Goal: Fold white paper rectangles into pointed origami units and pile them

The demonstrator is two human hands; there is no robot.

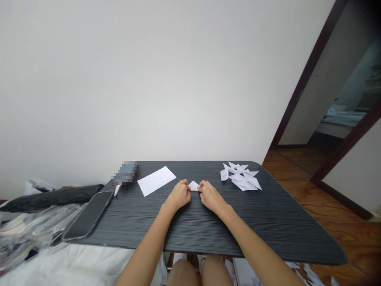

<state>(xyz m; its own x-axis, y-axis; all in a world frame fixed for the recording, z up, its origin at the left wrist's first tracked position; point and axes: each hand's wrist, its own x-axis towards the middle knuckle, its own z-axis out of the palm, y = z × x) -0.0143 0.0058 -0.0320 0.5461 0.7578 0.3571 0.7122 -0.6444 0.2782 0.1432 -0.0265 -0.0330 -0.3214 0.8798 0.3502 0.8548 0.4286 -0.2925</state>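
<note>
A small white folded paper (194, 185) with a pointed top lies low over the middle of the dark table. My left hand (180, 193) pinches its left corner, fingers closed. On the other side, my right hand (210, 194) grips the right corner between thumb and curled fingers. Parts of the paper are hidden under the fingertips. Left of my left hand lies a stack of white paper rectangles (156, 180). A pile of folded white paper shapes (244, 178) with sharp points rests to the right of my right hand.
The dark ribbed table (268, 222) stands against a white wall. A phone (88, 216) lies at its left edge, near a blurred-out item (126, 172) at the back left. Plastic-wrapped things (38, 222) sit left of the table. Paper scraps (312, 275) are on the floor below.
</note>
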